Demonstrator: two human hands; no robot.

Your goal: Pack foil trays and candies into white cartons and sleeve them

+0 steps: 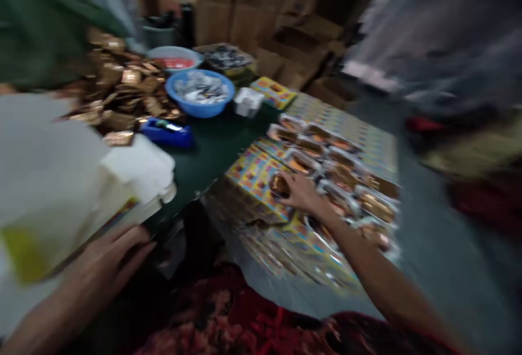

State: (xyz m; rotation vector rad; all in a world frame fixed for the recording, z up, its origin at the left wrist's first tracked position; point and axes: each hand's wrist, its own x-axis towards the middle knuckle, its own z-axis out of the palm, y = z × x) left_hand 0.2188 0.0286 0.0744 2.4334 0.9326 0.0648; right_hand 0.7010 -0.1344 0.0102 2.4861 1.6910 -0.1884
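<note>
My right hand [299, 191] reaches out over a stack of colourful printed cards [255, 173] and closes its fingers on a small brown packaged item [279, 185]. Rows of similar clear-packed brown items [342, 173] lie just right of it. My left hand [106, 260] rests flat with fingers stretched along the underside of a white stack of sheets [134, 173] at the table's near edge. The picture is smeared by motion.
A heap of brown-gold pieces [118, 91] lies on the dark green table [216, 145], with a blue tape dispenser [167, 132], a blue bowl [199, 94] and a grey bowl [175, 57] behind. Cardboard boxes [285, 23] stand at the back. A blurred person [444, 34] is at right.
</note>
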